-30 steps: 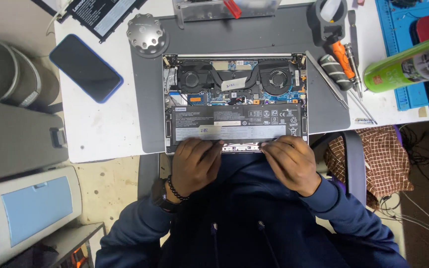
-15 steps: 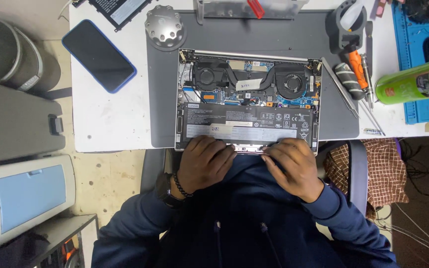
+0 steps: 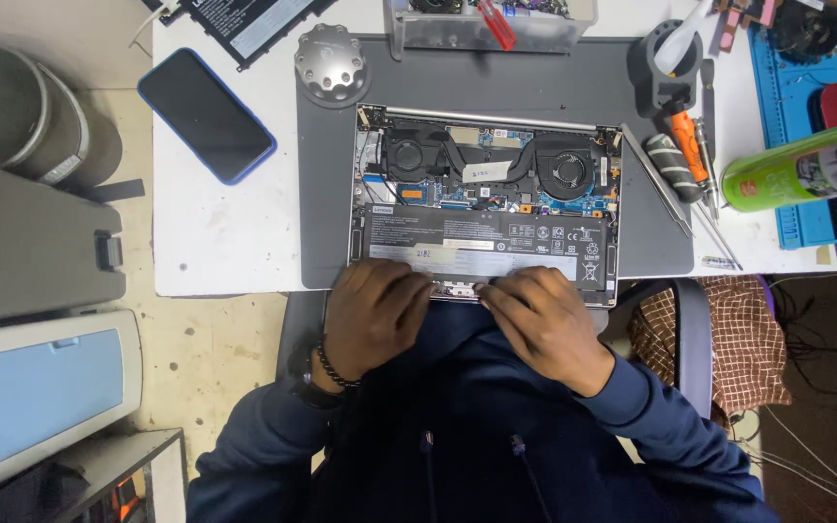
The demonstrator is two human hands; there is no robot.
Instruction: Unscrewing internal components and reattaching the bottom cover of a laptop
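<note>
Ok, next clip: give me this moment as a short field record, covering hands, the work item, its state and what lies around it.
Left hand: resting on the near edge of the opened laptop, palm down
Right hand: on the same edge, fingers at the battery
Laptop state: bottom cover off, two fans and the board exposed
Under it: grey mat
Left of mat: smartphone, screen dark
Right of mat: screwdriver, green spray can

We see an opened laptop (image 3: 486, 208) lying flat on a grey mat at the bench's near edge, fans and black battery (image 3: 481, 242) exposed, base cover off.
</note>
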